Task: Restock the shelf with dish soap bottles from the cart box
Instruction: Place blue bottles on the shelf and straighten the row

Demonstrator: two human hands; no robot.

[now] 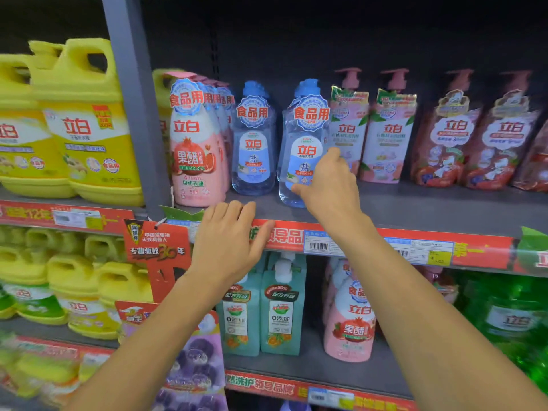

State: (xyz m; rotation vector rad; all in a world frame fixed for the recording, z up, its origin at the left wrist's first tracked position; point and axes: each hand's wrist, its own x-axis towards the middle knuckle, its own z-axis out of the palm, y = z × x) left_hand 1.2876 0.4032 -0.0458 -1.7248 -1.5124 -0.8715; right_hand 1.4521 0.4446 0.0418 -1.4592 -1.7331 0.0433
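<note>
On grey metal shelf [415, 209], ctr: right hand [329, 185] grips clear blue-capped dish soap bottle [302, 143] low on its front, standing upright at shelf edge. Second clear blue bottle [253, 143] at its 9 o'clock, pink bottle [194, 149] further on. Left hand [229, 241], fingers straight, rests flat on red price rail [474, 250], holding nothing.

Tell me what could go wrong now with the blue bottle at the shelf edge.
The right hand grips the clear blue dish soap bottle, which stands near the shelf's front edge; it may tip off if released carelessly. Pushed back crookedly, it could knock the neighbouring blue bottle or the pink pump pouch.
</note>
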